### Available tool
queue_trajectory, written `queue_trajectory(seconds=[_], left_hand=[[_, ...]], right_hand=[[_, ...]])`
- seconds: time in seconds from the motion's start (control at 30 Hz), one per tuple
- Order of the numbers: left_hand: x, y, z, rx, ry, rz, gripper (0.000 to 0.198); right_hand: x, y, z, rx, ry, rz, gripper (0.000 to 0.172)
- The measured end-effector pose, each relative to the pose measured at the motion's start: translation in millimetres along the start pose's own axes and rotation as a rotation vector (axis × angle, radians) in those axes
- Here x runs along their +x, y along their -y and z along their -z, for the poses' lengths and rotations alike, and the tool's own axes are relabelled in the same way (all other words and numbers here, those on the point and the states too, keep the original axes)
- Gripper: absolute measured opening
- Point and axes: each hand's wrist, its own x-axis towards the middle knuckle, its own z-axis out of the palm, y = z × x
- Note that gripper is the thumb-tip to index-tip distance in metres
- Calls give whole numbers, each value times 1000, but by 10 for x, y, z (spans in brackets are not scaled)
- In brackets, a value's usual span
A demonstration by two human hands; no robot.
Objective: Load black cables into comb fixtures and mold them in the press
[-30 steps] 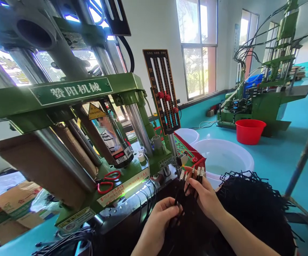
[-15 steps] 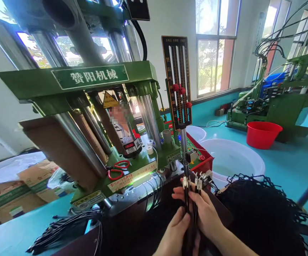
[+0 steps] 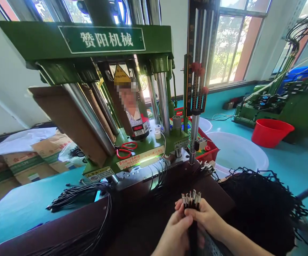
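Observation:
Both my hands hold one bunch of black cables (image 3: pixel 192 227) upright at the bottom middle of the head view. Its several metal plug ends (image 3: pixel 191 198) stick up above my fingers, side by side. My left hand (image 3: pixel 175 233) is closed round the bunch from the left. My right hand (image 3: pixel 210 220) is closed round it from the right, just below the plugs. The hands touch each other over a dark brown bench top (image 3: pixel 143 220).
A green moulding press (image 3: pixel 103 46) stands right behind the bench, with red scissors (image 3: pixel 126 149) on its base. Black cable piles lie left (image 3: pixel 76 193) and right (image 3: pixel 260 209). White tubs (image 3: pixel 236 151) and a red bucket (image 3: pixel 271 132) stand on the floor. Another person (image 3: pixel 132 106) is behind the press.
My hands have come down and closer to me with the cable bunch. The plug ends are now gathered into one tight even row. The view has swung left, toward the press.

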Motion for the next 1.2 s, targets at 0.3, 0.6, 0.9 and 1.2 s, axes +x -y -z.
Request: queue_trajectory(seconds=[0.3,0.6,0.9,1.2], left_hand=[[111,25,-173,219,-17,83,41],[211,41,-198,173,-198,-42,49],[259,-82,84,193,-482,-187,54],[244,-76,101,202,-467,-219,49]], right_hand=[[163,536,390,-163,225,198,38],[391,586,206,-879,573,236,46],[1309,244,482,-1495,-62,239,33],[1262,406,643,-1482,185,101,20]])
